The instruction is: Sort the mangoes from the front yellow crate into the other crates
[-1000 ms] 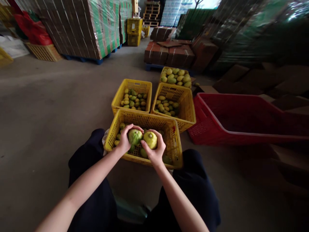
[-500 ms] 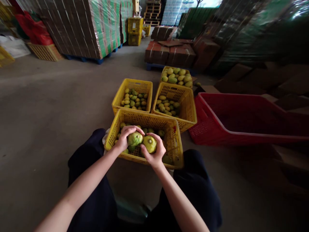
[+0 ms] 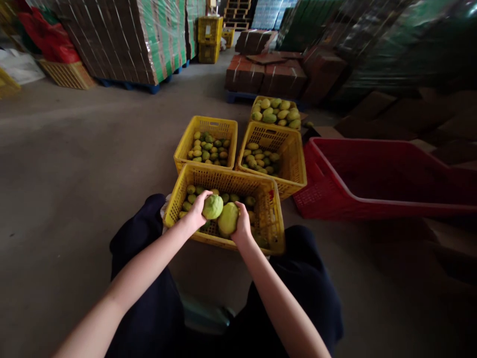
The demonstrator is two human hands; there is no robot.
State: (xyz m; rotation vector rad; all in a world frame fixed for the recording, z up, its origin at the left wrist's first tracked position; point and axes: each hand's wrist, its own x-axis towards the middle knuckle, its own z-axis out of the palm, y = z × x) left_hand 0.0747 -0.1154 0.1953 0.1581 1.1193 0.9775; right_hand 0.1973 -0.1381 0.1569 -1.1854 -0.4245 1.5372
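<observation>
One green fruit (image 3: pixel 212 207) is gripped in the left hand (image 3: pixel 197 212), one yellowish fruit (image 3: pixel 228 220) in the right hand (image 3: pixel 243 223); loose fruit (image 3: pixel 250 201) remains in the crate (image 3: pixel 242 183).

Dim light, deep shadow at right, pale sheen on plastic wrap (image 3: pixel 164 35), blurry, stretched edges.

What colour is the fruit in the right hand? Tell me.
Yellowish green; the fruit in the right hand shows best in the head view.
</observation>
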